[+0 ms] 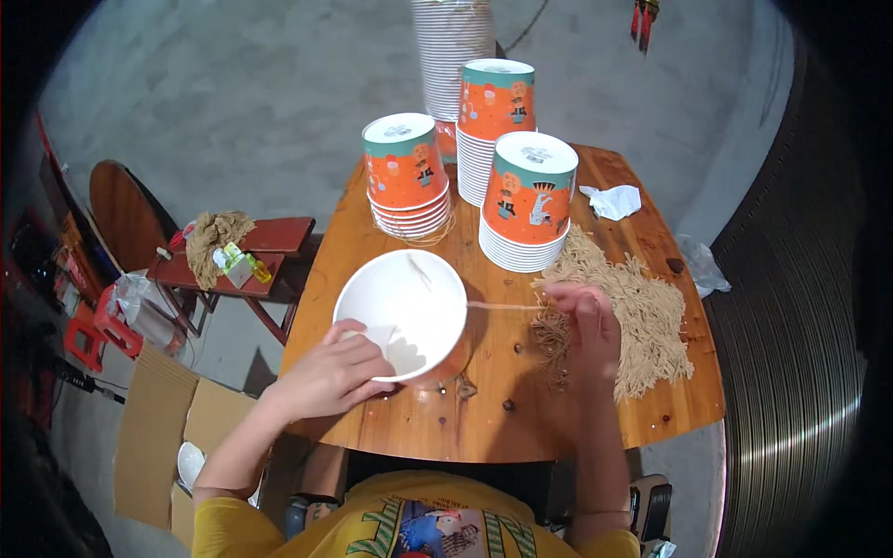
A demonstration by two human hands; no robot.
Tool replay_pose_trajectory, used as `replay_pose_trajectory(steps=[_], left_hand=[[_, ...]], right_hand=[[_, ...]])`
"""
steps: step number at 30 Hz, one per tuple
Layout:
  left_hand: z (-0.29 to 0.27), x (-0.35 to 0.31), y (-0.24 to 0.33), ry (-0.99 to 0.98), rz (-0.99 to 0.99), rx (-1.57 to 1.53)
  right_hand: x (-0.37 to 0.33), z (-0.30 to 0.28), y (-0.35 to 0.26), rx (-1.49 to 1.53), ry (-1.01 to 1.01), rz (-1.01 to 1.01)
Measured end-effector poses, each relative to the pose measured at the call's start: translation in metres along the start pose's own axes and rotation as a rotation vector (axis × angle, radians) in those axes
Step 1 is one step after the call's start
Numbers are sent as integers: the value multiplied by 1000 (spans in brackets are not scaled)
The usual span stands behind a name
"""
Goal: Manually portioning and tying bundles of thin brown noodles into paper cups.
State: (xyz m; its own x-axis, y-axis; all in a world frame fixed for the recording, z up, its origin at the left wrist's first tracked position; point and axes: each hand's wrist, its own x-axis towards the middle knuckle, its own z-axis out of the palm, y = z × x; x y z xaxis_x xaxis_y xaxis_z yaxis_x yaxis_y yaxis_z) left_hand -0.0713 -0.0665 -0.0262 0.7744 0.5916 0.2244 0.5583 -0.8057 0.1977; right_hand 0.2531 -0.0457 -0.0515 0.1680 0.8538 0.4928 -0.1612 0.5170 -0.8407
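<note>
A large paper bucket [409, 288], white inside with orange showing on its outer wall, is tilted on the wooden table with its mouth toward me. My left hand [339, 372] grips its near-left rim, the fingers reaching over the edge inside. From the bucket's right side a thin tan string [507, 306] runs straight across to my right hand [591, 321], whose fingertips are pinched on its end. Just under and beside that hand lies a loose heap of tan strings [646, 325]. How the string joins the bucket is too small to tell.
Stacks of upside-down orange and green paper buckets, a left stack [402, 172], a right stack [527, 200] and a middle stack [496, 107], stand at the table's [484, 418] far side. Crumpled white tissue [614, 201] lies right. A red bench [270, 237] and a cardboard box [153, 428] stand left.
</note>
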Motion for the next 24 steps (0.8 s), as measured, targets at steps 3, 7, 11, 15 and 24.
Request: replay_pose_trajectory(steps=[3,7,11,15,24], left_hand=[[6,19,13,53,-96,18],[6,53,20,128,-155,-213],[-6,70,18,59,-255,-454],[-11,76,-3,70,-65,-94],[-2,77,-36,-92,-151,-256]], right_hand=[[-11,18,-5,98,-216,-27],[-21,48,-9,-111,-402,-46],[-16,47,9,-428,-423,-223],[-10,40,20,-444,-420,-197],[-5,37,32,-537,-400,-140]])
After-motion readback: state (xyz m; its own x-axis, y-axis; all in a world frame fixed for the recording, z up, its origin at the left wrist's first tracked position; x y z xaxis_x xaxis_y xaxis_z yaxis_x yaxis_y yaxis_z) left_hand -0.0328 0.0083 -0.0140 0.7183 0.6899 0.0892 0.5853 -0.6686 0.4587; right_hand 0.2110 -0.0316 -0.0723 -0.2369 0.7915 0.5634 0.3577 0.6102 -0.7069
